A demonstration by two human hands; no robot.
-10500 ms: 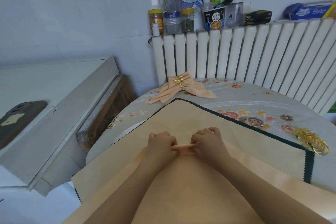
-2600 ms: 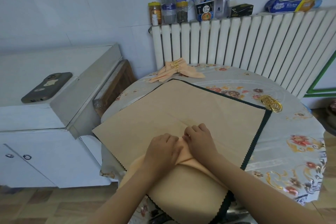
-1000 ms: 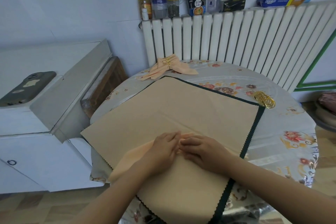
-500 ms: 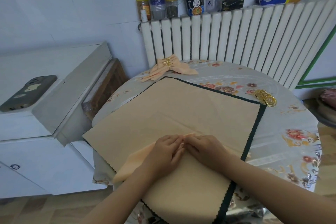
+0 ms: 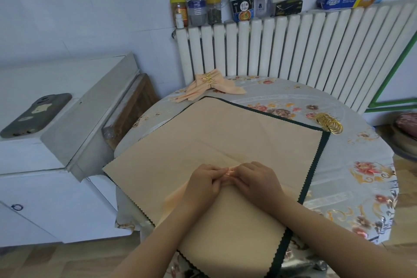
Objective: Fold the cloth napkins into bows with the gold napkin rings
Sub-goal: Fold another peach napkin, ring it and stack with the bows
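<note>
White wall and a ribbed radiator [image 5: 293,47] are backing a round table [image 5: 361,176] covered in a floral cloth. Jars, a cup and a frog toy are crowding the radiator's top shelf. A tan mat [image 5: 225,133] with a dark zigzag border is lying across the table, its near corner hanging over the table's edge. On the mat's near part, the left hand [image 5: 203,184] and the right hand [image 5: 257,179] are meeting fingertip to fingertip, fingers curled and pinching a fold of the peach napkin [image 5: 174,196], most of which is hiding under the hands. Finished napkin bows [image 5: 209,87] are sitting at the far edge, near the radiator. Loose gold rings [image 5: 330,122] are lying just beside the mat's right corner. A phone [image 5: 36,115] is resting on the white cabinet [image 5: 67,176] to the left, well apart. Bare mat is stretching ahead of the hands.
</note>
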